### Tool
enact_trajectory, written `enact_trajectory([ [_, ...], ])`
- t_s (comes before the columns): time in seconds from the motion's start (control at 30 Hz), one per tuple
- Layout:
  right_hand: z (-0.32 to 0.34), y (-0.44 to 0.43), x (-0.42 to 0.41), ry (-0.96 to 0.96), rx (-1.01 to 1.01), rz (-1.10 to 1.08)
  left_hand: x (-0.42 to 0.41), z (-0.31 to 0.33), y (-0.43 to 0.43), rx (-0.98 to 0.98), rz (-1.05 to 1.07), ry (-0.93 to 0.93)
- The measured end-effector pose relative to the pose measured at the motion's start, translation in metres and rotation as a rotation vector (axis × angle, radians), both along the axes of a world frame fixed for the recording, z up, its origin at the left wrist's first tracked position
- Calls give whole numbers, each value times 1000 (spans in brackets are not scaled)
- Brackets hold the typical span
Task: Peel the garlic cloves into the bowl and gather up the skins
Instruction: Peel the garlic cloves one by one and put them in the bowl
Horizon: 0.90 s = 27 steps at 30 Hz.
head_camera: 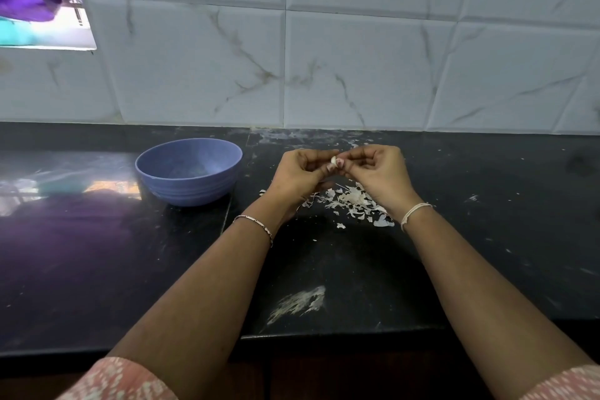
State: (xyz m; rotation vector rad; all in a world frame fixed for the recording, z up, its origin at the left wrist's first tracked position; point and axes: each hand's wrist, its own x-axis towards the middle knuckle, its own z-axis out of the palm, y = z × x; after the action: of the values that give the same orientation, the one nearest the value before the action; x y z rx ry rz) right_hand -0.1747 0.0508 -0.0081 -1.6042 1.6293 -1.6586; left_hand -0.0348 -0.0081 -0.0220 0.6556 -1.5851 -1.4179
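**Garlic clove pinched between both hands**

The left hand (300, 172) and right hand (378, 170), fingers curled, pinched a small pale garlic clove (333, 160) above scattered white papery skins (352, 201), right of the blue bowl (188, 172).

The person is wearing a pink top printed with small white flecks; the left sleeve (120, 380) and right sleeve (565, 383) are leaving the forearms bare. The wrist nearer the bowl (188, 172) is carrying a thin silver chain bracelet (255, 226); the wrist farther from the bowl is wearing a wound white thread band (414, 213).
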Motion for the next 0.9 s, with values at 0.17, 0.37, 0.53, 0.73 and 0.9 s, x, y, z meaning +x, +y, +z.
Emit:
enact_trajectory([
  [0.17,-2,-1,-1,305,-25,-125,-3,-3,-4,-27,51,-74],
  [0.37,-3,1,4,569,-95,-182,-1,-3,-5,-38,82,-83],
  [0.53,-3,0,8,773,-150,-235,0,-2,-3,5,54,-25],
  [0.73,-2,1,11,895,-177,-260,0,0,-1,50,31,10],
  [0.9,-1,2,12,896,-129,-271,1,3,3,73,6,32],
])
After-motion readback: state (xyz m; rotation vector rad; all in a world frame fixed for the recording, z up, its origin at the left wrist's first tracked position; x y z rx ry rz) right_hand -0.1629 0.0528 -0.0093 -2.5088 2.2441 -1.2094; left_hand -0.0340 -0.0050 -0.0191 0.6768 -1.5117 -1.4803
